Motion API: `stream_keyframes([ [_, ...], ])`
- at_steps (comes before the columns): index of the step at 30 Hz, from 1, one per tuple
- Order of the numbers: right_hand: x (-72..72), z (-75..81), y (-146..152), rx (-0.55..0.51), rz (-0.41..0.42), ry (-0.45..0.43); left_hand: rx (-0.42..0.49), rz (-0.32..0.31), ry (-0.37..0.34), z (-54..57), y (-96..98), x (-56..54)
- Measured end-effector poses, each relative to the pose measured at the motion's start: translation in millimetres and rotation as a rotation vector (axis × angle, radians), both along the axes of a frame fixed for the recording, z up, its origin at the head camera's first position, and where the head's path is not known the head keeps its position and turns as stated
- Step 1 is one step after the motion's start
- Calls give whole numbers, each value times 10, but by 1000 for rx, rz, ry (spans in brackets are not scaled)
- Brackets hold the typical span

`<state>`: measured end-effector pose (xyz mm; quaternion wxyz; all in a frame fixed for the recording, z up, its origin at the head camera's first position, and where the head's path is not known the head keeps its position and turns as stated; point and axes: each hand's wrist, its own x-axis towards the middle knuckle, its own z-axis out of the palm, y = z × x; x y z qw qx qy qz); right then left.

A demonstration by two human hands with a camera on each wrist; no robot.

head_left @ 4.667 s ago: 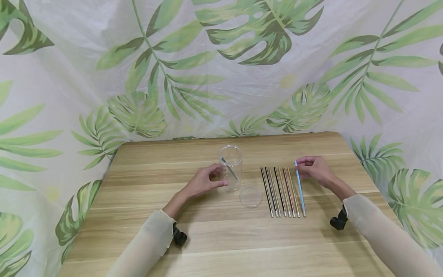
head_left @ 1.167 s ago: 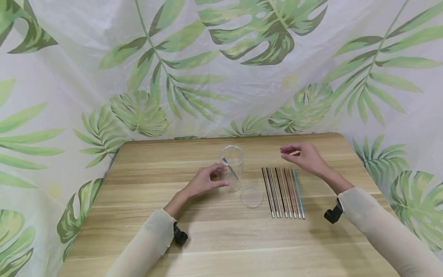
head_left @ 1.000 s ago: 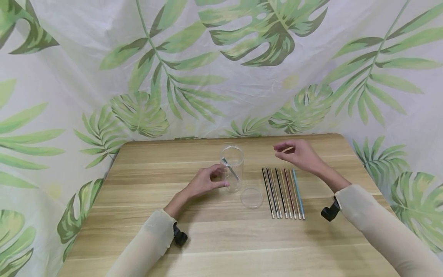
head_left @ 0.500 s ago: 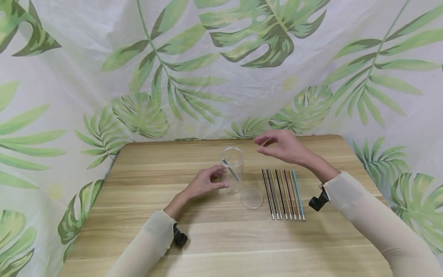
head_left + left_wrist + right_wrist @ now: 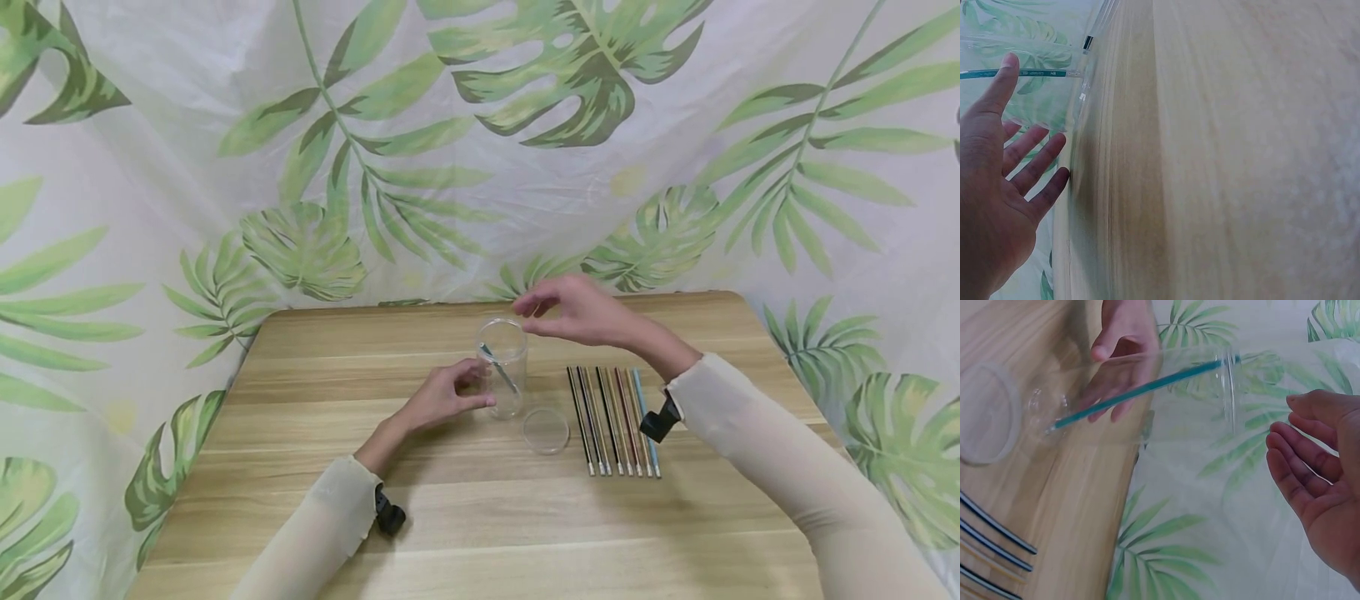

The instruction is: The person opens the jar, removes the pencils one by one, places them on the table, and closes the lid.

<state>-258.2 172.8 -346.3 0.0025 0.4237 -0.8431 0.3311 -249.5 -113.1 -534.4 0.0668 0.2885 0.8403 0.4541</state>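
Observation:
My left hand (image 5: pixel 442 396) holds a clear cylindrical jar (image 5: pixel 516 362) upright on the table, thumb on the near side and fingers round the left and back. A green-blue pencil (image 5: pixel 1147 388) leans inside it; in the left wrist view that pencil (image 5: pixel 1035 73) shows "HB" lettering. Close by the jar's open rim hovers my right hand (image 5: pixel 573 312), its fingers loosely bent with nothing between them. A round clear lid (image 5: pixel 546 431) lies flat in front of the jar. To its right several pencils (image 5: pixel 609 421) lie side by side, a light-blue pencil (image 5: pixel 652 450) at the right end.
The wooden table (image 5: pixel 450 542) ends at a back edge just behind the jar. Behind it hangs a leaf-patterned cloth (image 5: pixel 420 208). Black wrist cameras sit on both sleeves; the right camera (image 5: pixel 660 421) hangs over the pencil row in the head view.
My right hand laid the light-blue pencil at the row's right end, let go, then rose and moved left to the jar's rim. My left hand stayed on the jar.

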Motion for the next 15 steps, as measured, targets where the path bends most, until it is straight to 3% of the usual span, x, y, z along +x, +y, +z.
stream_keyframes([
  [8, -70, 0, -175, 81, 70, -85, 1, -7, 13, 9, 4, 6],
  [15, -101, 2, -312, 134, 111, -108, 2, -5, 11, 16, 3, 13],
])
